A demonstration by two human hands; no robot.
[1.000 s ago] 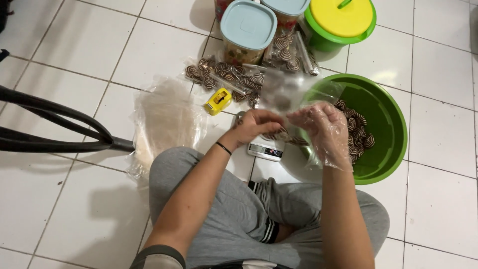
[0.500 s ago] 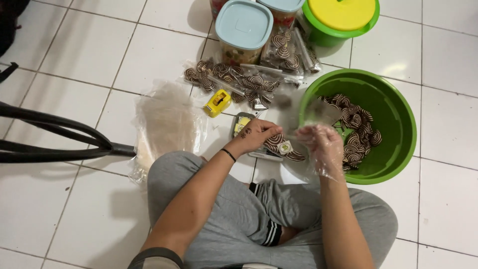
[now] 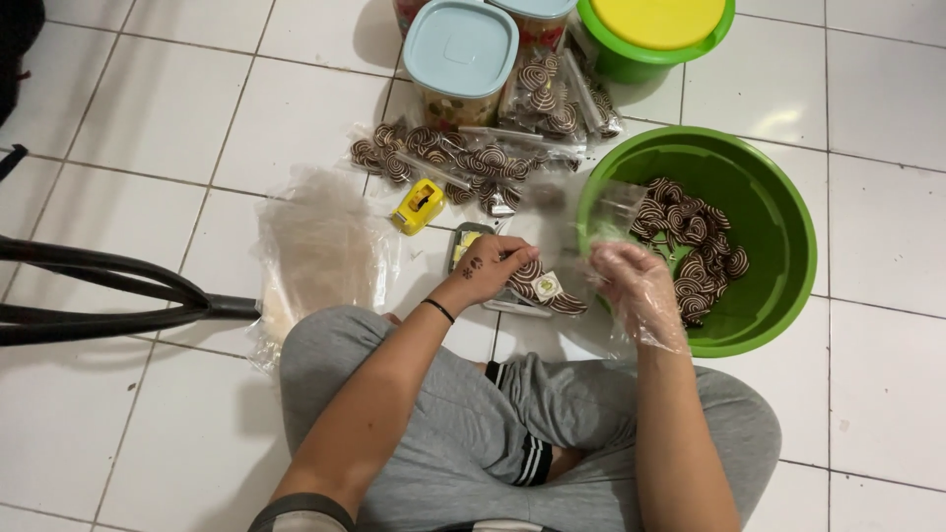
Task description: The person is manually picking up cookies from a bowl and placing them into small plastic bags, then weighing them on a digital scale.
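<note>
My left hand point(image 3: 490, 268) rests on a clear bag of brown swirl cookies point(image 3: 548, 291) that lies on a small kitchen scale point(image 3: 465, 244); the fingers press the bag's end. My right hand point(image 3: 633, 281), in a thin plastic glove, hovers beside that bag near the rim of the green basin point(image 3: 778, 197), fingers loosely curled with nothing clearly in them. Loose swirl cookies point(image 3: 690, 246) fill the basin's bottom.
Packed cookie bags point(image 3: 443, 158) lie on the white tiles past the scale, next to a yellow tape dispenser point(image 3: 418, 206). A stack of empty plastic bags point(image 3: 320, 251) lies left. Blue-lidded containers point(image 3: 461, 49), a yellow-lidded green bucket point(image 3: 658, 25) and black tubing point(image 3: 99, 296) stand around.
Both hands came down from holding a bag up in front of the basin. The filled bag now lies on the scale under my left hand.
</note>
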